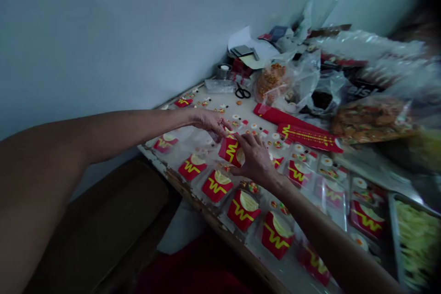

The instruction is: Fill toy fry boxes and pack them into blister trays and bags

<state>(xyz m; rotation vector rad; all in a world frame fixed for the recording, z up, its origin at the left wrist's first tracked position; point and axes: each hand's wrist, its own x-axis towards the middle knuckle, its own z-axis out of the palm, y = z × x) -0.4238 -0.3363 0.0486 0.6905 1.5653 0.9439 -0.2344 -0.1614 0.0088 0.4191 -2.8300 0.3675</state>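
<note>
In the grip: red carton (227,148), smooth card look. Nearer side of grip: clear plastic packs (243,209), glossy. Tabletop edge (209,219) below, rough, chipped, wood-looking. Beyond grip, right: crinkly, shiny plastic bags (312,71). Far right of grip: metal tray (395,239), glinting rim. Wall (120,32) past grip, smooth, mostly matt.

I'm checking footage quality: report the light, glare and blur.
Head view: dim, bluish light on the wall; glare on a clear bag; right side smeared, the metal tray blurred, top right corner dark; the central carton more distinct.
</note>
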